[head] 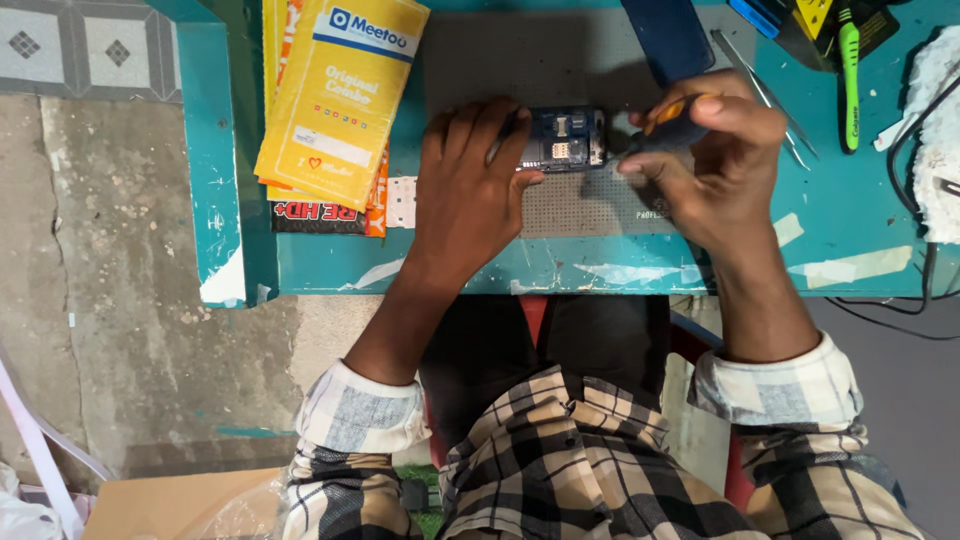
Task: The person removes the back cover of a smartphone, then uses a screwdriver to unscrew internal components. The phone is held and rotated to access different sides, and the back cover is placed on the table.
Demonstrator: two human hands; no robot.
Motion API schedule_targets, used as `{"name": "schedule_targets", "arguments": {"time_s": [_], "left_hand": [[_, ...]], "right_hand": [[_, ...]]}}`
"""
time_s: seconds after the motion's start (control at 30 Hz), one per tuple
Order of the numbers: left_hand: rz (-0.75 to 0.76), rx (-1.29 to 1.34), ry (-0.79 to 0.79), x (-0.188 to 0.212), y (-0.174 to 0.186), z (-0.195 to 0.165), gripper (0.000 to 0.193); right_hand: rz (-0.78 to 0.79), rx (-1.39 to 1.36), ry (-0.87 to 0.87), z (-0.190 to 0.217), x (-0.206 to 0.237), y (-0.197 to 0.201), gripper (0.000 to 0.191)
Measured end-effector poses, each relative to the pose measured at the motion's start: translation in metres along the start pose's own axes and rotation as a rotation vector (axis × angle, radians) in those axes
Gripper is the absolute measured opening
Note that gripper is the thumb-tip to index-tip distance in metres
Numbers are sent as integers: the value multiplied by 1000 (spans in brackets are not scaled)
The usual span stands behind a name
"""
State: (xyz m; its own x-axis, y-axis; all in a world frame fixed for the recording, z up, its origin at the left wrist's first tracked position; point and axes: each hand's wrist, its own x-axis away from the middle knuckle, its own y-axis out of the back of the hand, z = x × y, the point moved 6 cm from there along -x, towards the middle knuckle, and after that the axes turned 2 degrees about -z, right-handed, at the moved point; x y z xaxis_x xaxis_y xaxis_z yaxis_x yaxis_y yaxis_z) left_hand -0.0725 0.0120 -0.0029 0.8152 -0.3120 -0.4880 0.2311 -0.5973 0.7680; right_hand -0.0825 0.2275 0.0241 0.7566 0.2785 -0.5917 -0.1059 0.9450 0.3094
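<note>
A small opened phone [566, 139] with its blue circuit board showing lies on a grey work mat [560, 70] on a teal table. My left hand [470, 190] rests on the phone's left end and holds it down. My right hand [715, 160] grips a screwdriver [668, 125] with an orange and dark handle. Its tip points at the phone's right end.
A stack of yellow packets [340, 90] lies at the table's left. Beyond the mat are a dark blue flat case [668, 38], metal tweezers [765, 95] and a green-handled tool [849, 75]. White foam and a black cable [905, 180] sit at the right. The table's front edge [560, 275] is near my lap.
</note>
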Motion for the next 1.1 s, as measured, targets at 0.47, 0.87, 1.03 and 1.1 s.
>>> {"name": "schedule_targets", "arguments": {"time_s": [0.47, 0.87, 1.03, 1.1], "left_hand": [[-10, 14, 0, -1, 4, -3, 49], [-3, 14, 7, -3, 6, -3, 50], [-5, 10, -1, -3, 5, -3, 49], [-8, 0, -7, -2, 5, -3, 49]], "right_hand": [[140, -75, 9, 9, -10, 1, 74], [125, -36, -99, 11, -9, -1, 67], [74, -16, -35, 7, -9, -9, 80], [-5, 26, -63, 5, -4, -7, 81]]}}
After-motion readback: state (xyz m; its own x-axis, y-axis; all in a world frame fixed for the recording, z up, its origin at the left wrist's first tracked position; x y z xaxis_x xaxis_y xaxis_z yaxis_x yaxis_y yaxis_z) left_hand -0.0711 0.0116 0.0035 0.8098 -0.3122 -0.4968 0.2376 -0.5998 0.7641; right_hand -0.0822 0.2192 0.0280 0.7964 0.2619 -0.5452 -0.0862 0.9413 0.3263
